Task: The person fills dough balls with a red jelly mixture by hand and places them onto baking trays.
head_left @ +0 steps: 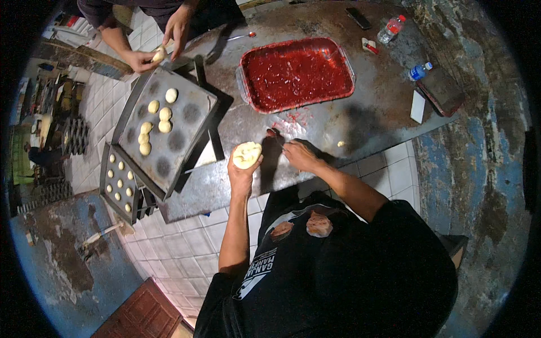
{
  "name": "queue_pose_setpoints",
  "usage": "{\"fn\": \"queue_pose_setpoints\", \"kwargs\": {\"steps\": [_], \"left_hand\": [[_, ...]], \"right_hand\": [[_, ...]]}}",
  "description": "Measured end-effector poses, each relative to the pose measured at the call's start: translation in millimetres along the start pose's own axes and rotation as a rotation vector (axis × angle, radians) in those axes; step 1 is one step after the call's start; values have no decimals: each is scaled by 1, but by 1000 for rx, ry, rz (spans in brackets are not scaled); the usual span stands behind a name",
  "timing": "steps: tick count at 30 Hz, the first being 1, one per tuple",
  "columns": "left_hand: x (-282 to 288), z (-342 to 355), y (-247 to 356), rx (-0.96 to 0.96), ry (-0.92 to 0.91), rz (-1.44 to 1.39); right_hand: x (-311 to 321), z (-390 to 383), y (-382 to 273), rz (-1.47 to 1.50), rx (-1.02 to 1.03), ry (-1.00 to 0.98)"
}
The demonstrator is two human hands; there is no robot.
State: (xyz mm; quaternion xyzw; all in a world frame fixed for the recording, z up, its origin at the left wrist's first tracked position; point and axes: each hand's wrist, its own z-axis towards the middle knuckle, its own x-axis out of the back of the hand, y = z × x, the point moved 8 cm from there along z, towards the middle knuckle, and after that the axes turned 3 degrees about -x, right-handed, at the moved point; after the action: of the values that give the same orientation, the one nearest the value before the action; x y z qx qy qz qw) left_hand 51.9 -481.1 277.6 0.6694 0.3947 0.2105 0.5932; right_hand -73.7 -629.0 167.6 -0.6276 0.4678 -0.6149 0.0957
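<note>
A flattened round of pale dough (247,153) rests in my left hand (241,179), whose fingers cup it from beneath; its upper face looks uneven and dented. To the right, over the table's near edge, my right hand (300,156) is closed around the handle of a small spoon-like tool (274,134). Red stuff shows at the tool's tip, which points away to the left, apart from the dough. Beyond both hands stands a clear-sided rectangular tub (242,85) of wet red filling (298,70). Red smears and white flour (290,125) mark the metal table between.
At left, a dark baking tray (189,138) bears several dough balls (171,95); a lower tray (105,166) holds smaller ones. Across it, a co-worker's hands (178,28) handle a dough piece (159,54). Farther right lie two bottles (420,71), a phone (358,18) and a dark flat case (445,100).
</note>
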Motion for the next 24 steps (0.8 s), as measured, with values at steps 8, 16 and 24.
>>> {"fn": "queue_pose_setpoints", "kwargs": {"steps": [8, 16, 24], "left_hand": [[-22, 102, 13, -185, -160, 220], [-28, 154, 12, -197, -169, 341], [-19, 174, 5, -304, -44, 415]], "right_hand": [[176, 56, -11, -166, -52, 494], [153, 136, 27, -407, -111, 364], [142, 116, -17, 664, -358, -125]]}}
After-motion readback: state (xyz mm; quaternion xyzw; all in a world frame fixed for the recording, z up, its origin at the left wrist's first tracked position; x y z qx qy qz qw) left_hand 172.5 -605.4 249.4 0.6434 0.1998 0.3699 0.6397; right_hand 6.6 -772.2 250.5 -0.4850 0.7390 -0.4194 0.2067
